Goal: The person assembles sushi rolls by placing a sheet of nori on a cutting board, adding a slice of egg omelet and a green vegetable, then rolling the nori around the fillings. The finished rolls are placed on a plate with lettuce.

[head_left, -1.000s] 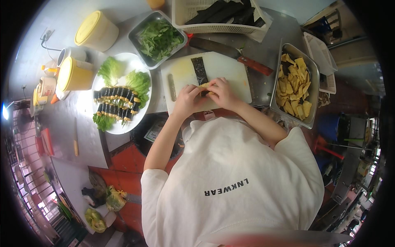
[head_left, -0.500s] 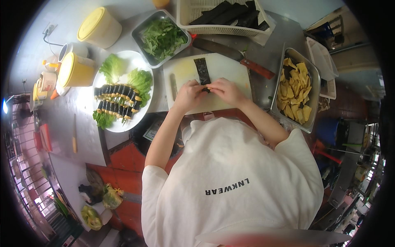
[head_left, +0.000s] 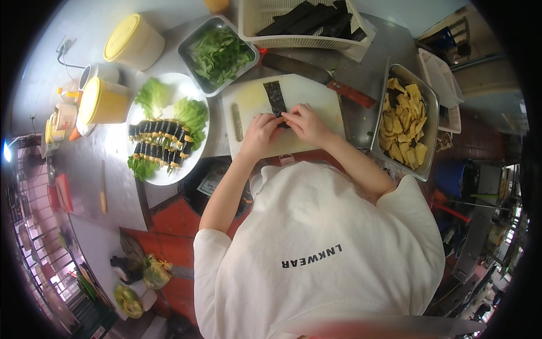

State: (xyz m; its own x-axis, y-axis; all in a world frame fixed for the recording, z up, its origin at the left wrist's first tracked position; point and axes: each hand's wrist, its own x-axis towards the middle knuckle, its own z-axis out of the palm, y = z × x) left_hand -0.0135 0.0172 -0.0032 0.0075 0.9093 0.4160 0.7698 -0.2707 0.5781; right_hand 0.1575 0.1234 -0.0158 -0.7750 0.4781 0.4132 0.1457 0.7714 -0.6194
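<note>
On the white cutting board (head_left: 316, 93) lies a dark strip of seaweed (head_left: 274, 96), stretching away from me. Both hands meet at its near end. My left hand (head_left: 262, 134) is closed, its fingertips pinching that end from the left. From the right, my right hand (head_left: 308, 124) pinches the same end, its fingertips almost touching the left ones. My fingers hide whatever is folded inside. At the left, a white oval plate (head_left: 199, 144) bears two rows of seaweed-wrapped rolls (head_left: 160, 129) with lettuce leaves (head_left: 189, 116).
Behind the board lies a cleaver (head_left: 299, 68) with a wooden handle. A steel tray of green leaves (head_left: 221, 59) and a white basket (head_left: 305, 41) of seaweed strips stand at the back. Yellow-brown pieces (head_left: 403, 124) fill a steel tray at right. Yellow-lidded tubs (head_left: 103, 101) stand left.
The fingers of both hands have shifted slightly at the strip's near end, still pinching it. The whole view has moved a little; nothing else visibly differs.
</note>
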